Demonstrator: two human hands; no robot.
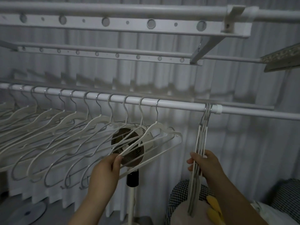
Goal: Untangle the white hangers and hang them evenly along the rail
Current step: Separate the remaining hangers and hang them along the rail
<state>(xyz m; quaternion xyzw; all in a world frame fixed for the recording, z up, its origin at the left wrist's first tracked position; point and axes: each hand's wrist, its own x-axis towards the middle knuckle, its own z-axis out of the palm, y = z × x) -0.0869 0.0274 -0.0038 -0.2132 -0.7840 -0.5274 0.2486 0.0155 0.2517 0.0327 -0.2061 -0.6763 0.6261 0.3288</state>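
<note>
White rail [178,106] runs L-R w/ approx. a dozen white hangers [98,118] hooked along it, spaced out, all tilted. Near R end, tight bunch of hangers [201,140] hangs edge-on, hooks together.

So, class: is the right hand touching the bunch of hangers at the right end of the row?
Touching. The head view shows the right hand gripping the bunch of hangers, fingers curled round it, below the rail.

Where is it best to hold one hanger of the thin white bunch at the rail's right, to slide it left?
Probably its neck, just under the steel hooks, from the left. There the hooks sit side by side on the white rail; lower down, the right hand holds the bars bundled.
</note>
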